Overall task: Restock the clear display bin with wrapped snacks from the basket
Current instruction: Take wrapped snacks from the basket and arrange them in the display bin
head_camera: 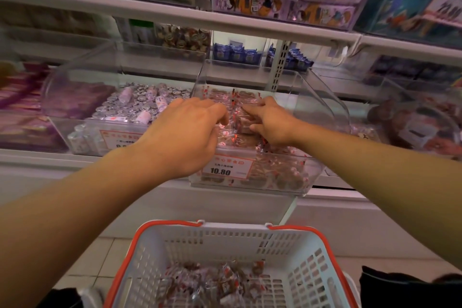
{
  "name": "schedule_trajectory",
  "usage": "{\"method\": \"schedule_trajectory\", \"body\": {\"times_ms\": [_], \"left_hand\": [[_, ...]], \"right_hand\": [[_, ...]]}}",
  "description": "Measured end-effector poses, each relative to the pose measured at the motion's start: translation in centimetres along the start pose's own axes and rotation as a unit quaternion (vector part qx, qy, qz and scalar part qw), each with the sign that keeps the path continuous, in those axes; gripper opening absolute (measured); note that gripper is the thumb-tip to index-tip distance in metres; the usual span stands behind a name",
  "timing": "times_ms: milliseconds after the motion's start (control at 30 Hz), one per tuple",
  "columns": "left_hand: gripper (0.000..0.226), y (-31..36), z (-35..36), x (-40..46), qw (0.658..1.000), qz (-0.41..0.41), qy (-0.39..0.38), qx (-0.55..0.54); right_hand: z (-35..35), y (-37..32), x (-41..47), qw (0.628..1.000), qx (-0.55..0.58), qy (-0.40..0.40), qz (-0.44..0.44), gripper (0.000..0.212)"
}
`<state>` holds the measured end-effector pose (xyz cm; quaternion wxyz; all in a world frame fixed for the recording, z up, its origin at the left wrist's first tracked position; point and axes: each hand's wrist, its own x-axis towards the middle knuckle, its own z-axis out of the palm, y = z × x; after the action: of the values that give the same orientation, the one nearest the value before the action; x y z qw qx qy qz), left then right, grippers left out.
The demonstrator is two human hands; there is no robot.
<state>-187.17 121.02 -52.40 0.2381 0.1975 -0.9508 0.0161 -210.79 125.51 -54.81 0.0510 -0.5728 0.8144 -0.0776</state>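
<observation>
Nearest the camera: white basket w/ orange rim, on the floor below the shelf front, a loose layer of wrapped snacks across its bottom. So stock is left to move; judged partway thru.

Up on the shelf, left to right: neighbour bin of silver-foil sweets, then the clear display bin at the shelf's front edge, price tag 10.80 on its front wall. Bin looks well filled w/ the same brown, clear-wrapped pieces, piled toward the front wall.

Left hand reaches over the bin's left wall, palm down, fingers curled onto the pile; whether it holds a pack can't be told, fingertips hidden. Right hand is inside the bin near the middle, fingers and thumb pinched on a brown wrapped piece lying on the pile.

Handling, as judged: pieces are small, light, prob. firm inside but the film is slick and crinkly, so they slide off each other and spill easily. Best taken by the body, thumb vs. fingers, or scooped several at once; grabbing the twisted wrapper ends risks a slip. Pile near the front wall may shed pieces over the edge if pressed.
</observation>
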Motion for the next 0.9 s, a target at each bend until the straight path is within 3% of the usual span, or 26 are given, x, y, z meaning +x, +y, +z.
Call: {"method": "schedule_trajectory", "body": {"times_ms": [100,200,633,733,800,833,900], "left_hand": [[0.024,0.0,0.2,0.0,1.000,0.001,0.006,0.005],[0.023,0.1,0.4,-0.1,1.000,0.011,0.010,0.025],[0.019,0.6,0.8,0.3,1.000,0.011,0.009,-0.019],[0.016,0.8,-0.1,-0.1,0.997,0.017,0.042,-0.057],[0.015,0.9,-0.7,-0.6,0.994,0.053,0.074,-0.067],[0.015,0.9,-0.9,-1.1,0.991,0.077,0.086,-0.065],[0.018,0.9,-0.8,-2.1,0.985,0.129,0.106,-0.052]], "right_hand": [[0.3,0.4,0.1,0.992,-0.122,-0.031,-0.025,0.062],[0.4,0.3,0.4,0.990,-0.109,-0.076,-0.040,0.065],[-1.1,-2.1,1.2,0.989,-0.090,-0.113,-0.042,0.066],[-2.5,-3.0,-0.3,0.996,-0.063,-0.030,-0.048,0.060],[-3.2,-4.0,-2.1,0.991,-0.035,0.102,-0.079,0.048],[-3.0,-4.6,-3.4,0.972,-0.008,0.206,-0.111,0.038],[-1.6,-5.5,-7.0,0.882,0.074,0.427,-0.182,0.028]]}}
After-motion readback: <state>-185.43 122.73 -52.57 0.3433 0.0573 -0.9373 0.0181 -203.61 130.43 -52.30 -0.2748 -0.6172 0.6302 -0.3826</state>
